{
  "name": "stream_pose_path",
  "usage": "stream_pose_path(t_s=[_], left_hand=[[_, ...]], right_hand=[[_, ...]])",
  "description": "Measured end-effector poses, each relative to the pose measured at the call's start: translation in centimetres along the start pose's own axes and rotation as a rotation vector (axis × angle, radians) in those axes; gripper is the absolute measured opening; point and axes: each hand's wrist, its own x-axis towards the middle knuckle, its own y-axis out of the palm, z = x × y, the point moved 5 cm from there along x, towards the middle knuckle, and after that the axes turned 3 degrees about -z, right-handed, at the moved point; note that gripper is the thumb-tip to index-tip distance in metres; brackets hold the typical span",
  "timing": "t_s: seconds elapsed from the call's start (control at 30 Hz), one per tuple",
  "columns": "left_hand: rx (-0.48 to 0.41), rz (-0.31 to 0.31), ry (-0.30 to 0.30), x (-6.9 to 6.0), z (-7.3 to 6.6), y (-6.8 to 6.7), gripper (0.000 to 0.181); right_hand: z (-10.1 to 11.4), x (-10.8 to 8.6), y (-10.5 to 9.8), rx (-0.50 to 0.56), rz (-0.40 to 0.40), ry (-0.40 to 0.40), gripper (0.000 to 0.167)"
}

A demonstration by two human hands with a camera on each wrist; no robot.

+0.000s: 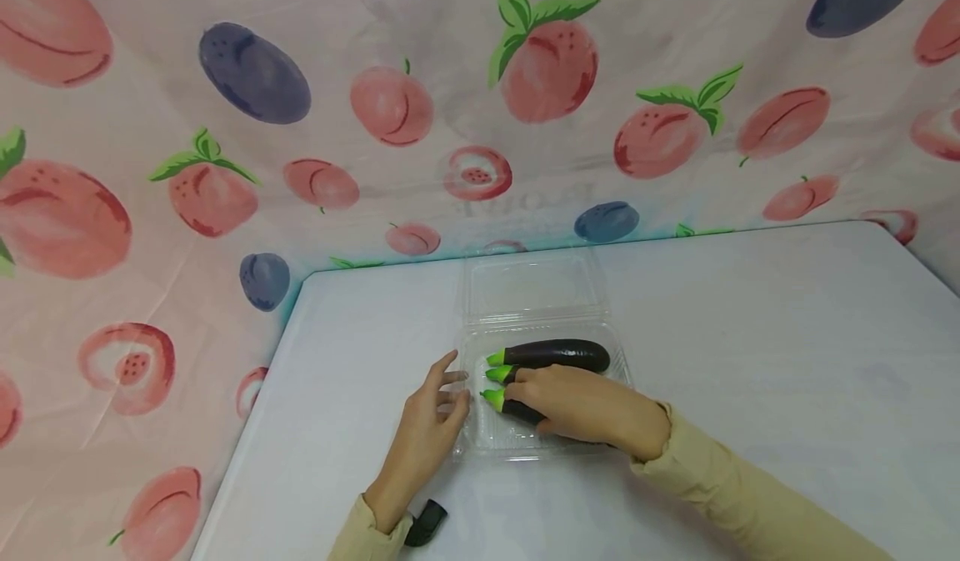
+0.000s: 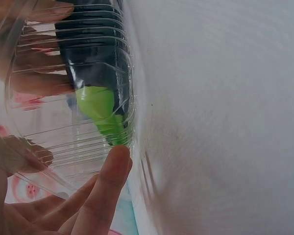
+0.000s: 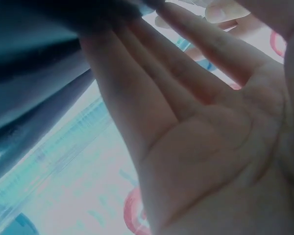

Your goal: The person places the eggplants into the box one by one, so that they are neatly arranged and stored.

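Note:
Three dark eggplants with green stem ends lie side by side in a clear hinged container (image 1: pixel 491 438), stems to the left: a far one (image 1: pixel 558 353), a middle one (image 1: pixel 498 373) and a near one (image 1: pixel 522 412). My right hand (image 1: pixel 581 403) reaches over the lower two and grips the near one, fingers on top and thumb on its near side. In the right wrist view, the fingertips of the hand (image 3: pixel 201 122) meet a dark eggplant (image 3: pixel 29 73). My left hand (image 1: pixel 427 428), fingers spread and loosely bent, is at the container's left edge; one fingertip appears against its wall in the left wrist view.
The container's clear lid (image 1: pixel 536 286) lies folded back toward the far edge of the white table (image 1: pixel 750 361). A black object (image 1: pixel 427 523) is beside the left cuff. Behind the table hangs a fruit-patterned cloth (image 1: pixel 450 36).

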Motion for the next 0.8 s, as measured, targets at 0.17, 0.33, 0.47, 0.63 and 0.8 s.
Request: stream_pose_path(t_s=[0.17, 0.33, 0.47, 0.63, 0.8], left_hand=[[0.006, -0.002, 0.012, 0.02, -0.07, -0.03, 0.055], [-0.002, 0.001, 0.012, -0.02, -0.15, -0.08, 0.055], [-0.002, 0.003, 0.008, 0.00, -0.15, -0.06, 0.055], [0.003, 0.003, 0.005, -0.03, -0.12, -0.04, 0.055], [0.001, 0.003, 0.015, -0.05, -0.17, -0.12, 0.055]], right_hand=[[-0.02, 0.19, 0.17, -0.002, 0.009, -0.001, 0.046], [-0.05, 0.23, 0.28, -0.005, 0.013, 0.008, 0.047], [-0.14, 0.20, 0.33, -0.007, 0.018, 0.012, 0.046], [-0.23, 0.13, 0.38, -0.006, 0.018, 0.015, 0.047], [-0.28, 0.02, 0.33, -0.015, 0.014, 0.007, 0.047]])
